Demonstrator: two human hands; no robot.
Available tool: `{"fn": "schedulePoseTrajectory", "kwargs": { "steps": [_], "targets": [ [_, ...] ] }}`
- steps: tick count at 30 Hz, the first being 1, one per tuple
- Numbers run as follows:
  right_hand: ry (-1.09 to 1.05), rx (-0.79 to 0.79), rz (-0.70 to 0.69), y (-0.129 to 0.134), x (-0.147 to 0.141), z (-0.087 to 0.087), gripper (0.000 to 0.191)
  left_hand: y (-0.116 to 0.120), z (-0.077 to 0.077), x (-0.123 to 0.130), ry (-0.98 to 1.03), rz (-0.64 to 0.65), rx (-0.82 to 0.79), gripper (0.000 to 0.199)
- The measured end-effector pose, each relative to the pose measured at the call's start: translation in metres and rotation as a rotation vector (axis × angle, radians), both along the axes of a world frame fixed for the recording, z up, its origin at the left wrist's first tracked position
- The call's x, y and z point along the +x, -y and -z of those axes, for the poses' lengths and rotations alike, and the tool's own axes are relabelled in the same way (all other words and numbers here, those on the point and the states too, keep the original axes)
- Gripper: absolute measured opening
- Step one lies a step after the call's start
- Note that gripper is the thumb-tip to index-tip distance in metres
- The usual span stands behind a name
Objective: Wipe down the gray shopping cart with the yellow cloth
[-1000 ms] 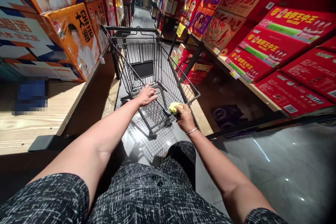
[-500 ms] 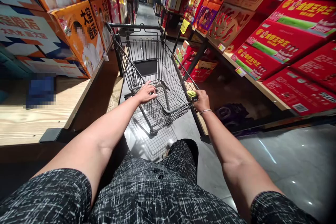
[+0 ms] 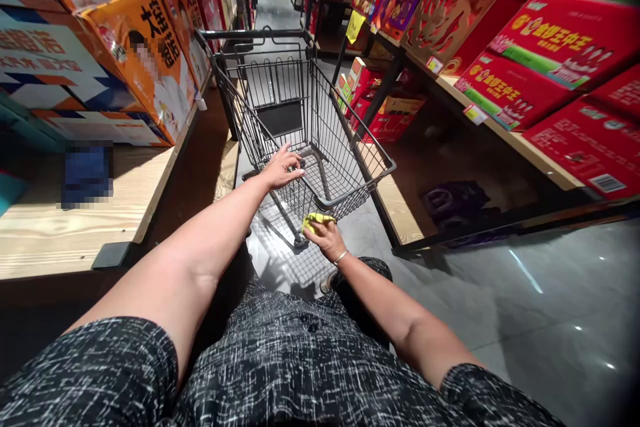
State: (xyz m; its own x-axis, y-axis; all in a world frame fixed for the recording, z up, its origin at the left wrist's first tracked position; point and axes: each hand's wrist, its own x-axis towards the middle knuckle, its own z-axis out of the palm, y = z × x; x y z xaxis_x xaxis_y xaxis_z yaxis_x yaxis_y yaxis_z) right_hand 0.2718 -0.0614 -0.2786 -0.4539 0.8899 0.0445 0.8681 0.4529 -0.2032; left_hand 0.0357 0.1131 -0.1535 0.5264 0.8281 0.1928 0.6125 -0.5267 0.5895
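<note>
Between stocked shelves stands our shopping cart [image 3: 325,140]; our left hand [image 3: 283,168], fingers loosely spread, is at its near rim; our right [image 3: 327,241] pinches a yellow cloth [image 3: 316,220] just below.

Black metal wire cart [image 3: 285,97], yellow cloth [image 3: 318,220] (rumpled, matt), pale smooth wood shelf [image 3: 65,240], glossy floor [image 3: 505,307].
</note>
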Motion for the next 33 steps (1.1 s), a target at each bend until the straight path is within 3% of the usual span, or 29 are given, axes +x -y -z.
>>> {"fn": "schedulePoseTrajectory", "kwargs": {
  "steps": [3,6,10,14,17,19,22,25,27,30,33],
  "targets": [
    [0.062,-0.050,-0.051,0.004,0.000,0.024,0.046,0.001,-0.003,0.000,-0.006,-0.004,-0.017,0.018],
    [0.088,-0.080,-0.111,0.007,0.000,0.029,0.041,0.001,-0.006,0.000,-0.029,-0.004,-0.036,0.021],
    [0.046,-0.021,-0.122,0.004,0.011,0.006,0.035,0.003,-0.011,0.002,-0.080,-0.033,-0.056,0.020],
    [-0.175,0.297,0.016,-0.005,0.041,-0.033,0.031,0.012,-0.022,0.007,-0.159,-0.099,-0.084,0.017],
    [-0.307,0.500,0.164,-0.016,0.059,-0.043,0.028,0.025,-0.034,0.019,-0.230,-0.149,-0.043,0.022],
    [-0.330,0.506,0.237,-0.020,0.062,-0.031,0.028,0.038,-0.039,0.033,-0.270,-0.120,0.028,0.032],
    [-0.293,0.303,0.274,-0.014,0.056,0.006,0.030,0.065,-0.039,0.057,-0.300,0.032,0.056,0.041],
    [-0.260,0.097,0.268,0.003,0.047,0.042,0.038,0.093,-0.027,0.077,-0.347,0.134,0.031,0.048],
    [-0.264,0.069,0.268,0.012,0.045,0.051,0.045,0.104,-0.018,0.083,-0.345,0.106,0.081,0.044],
    [-0.297,0.130,0.309,0.014,0.052,0.032,0.052,0.108,-0.009,0.086,-0.329,0.078,0.121,0.032],
    [-0.422,0.348,0.365,0.005,0.060,-0.016,0.055,0.105,-0.006,0.088,-0.321,0.080,0.144,0.032]
  ]
}}
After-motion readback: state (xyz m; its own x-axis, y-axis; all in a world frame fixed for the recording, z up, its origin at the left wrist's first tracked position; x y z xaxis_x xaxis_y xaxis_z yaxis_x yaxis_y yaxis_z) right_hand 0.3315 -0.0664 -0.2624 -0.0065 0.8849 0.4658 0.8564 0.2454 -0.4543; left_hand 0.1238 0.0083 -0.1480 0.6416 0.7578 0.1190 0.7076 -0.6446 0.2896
